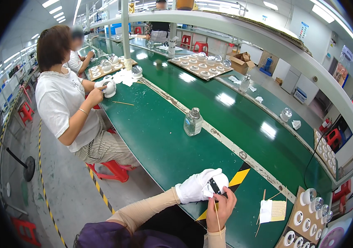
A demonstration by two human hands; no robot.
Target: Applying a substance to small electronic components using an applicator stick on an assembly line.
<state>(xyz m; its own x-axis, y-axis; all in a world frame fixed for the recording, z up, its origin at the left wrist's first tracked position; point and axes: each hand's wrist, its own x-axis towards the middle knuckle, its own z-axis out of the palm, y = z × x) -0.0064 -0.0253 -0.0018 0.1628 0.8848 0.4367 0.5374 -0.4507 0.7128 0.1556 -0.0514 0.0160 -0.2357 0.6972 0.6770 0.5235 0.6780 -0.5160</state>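
Observation:
My left hand, in a white glove, is wrapped round a white rounded housing with a black band across it, just above the green bench near its front edge. Between the fingers of my bare right hand is a thin wooden stick, slanting down toward me. Those fingertips touch the housing's lower right side. A bit of white cloth shows beside the gloved fingers. To the right lie a white cloth, a yellowish perforated pad and several thin sticks.
A glass bottle stands mid-bench, beside a pale strip. At lower right, a board carries white rings and transparent domes. A shelf beam crosses overhead. On the left, a co-worker sits holding a white part.

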